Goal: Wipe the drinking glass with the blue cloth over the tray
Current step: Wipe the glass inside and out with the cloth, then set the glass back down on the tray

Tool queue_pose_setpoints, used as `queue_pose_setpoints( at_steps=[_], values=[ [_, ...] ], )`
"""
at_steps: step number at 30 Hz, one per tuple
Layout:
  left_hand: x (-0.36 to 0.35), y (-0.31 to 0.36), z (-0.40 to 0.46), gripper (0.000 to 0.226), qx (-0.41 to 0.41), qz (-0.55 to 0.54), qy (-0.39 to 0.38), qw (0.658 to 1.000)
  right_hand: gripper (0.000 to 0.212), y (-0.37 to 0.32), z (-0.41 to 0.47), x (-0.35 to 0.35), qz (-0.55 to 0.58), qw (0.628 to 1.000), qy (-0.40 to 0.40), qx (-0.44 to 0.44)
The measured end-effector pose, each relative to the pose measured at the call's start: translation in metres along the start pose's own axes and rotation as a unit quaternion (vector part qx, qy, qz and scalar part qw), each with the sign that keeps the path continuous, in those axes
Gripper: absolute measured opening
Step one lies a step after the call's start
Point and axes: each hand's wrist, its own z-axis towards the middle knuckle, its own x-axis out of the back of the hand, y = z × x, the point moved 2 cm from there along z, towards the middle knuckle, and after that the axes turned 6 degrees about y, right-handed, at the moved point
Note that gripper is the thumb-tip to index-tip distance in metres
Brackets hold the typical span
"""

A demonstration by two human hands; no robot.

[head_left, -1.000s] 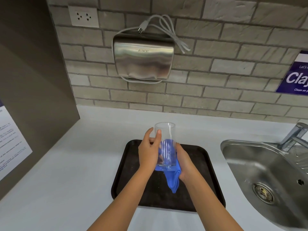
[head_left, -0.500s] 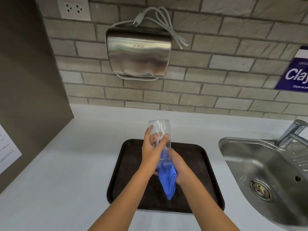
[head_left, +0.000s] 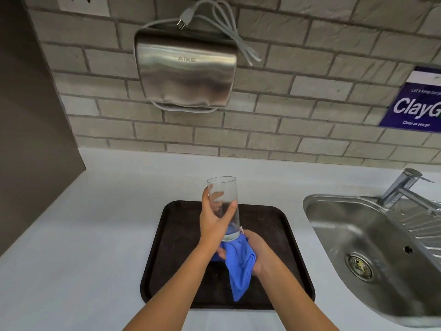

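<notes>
The left hand wraps its grip around the middle of the clear glass, holding it upright over the dark tray. The right hand bunches the blue cloth against the base of the glass, one end hanging down. The tray lies on the white bench, with a steel sink to its right.
</notes>
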Motion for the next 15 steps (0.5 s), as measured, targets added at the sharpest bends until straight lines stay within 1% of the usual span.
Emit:
queue_pose_setpoints(
  at_steps=[2, 4, 6, 9, 12, 13, 15],
  values=[
    [0.002, -0.008, 0.005, 0.084, 0.0, 0.02, -0.012, 1.0, 0.042, 0.003, 0.001, 0.008, -0.062, 0.998, -0.009, 0.004],
    [0.003, -0.017, 0.009, 0.085, -0.001, 0.049, -0.027, 0.998, 0.043, 0.008, -0.001, 0.016, -0.11, 0.993, 0.019, 0.029],
    [0.002, -0.025, 0.011, 0.084, -0.01, 0.073, -0.048, 0.996, 0.034, 0.014, -0.008, 0.019, -0.154, 0.98, 0.069, 0.107],
    [0.0, -0.04, 0.011, 0.085, -0.017, 0.09, -0.07, 0.993, 0.023, 0.026, -0.015, 0.014, -0.224, 0.934, 0.123, 0.25],
    [0.0, -0.048, 0.008, 0.082, 0.004, 0.104, -0.094, 0.99, 0.024, 0.034, -0.024, 0.003, -0.279, 0.875, 0.13, 0.373],
    [0.0, -0.049, 0.006, 0.08, 0.013, 0.109, -0.101, 0.989, 0.023, 0.036, -0.027, 0.0, -0.295, 0.86, 0.131, 0.395],
    [0.0, -0.051, 0.008, 0.072, 0.034, 0.109, -0.111, 0.987, 0.025, 0.041, -0.03, -0.006, -0.308, 0.848, 0.145, 0.406]
  ],
)
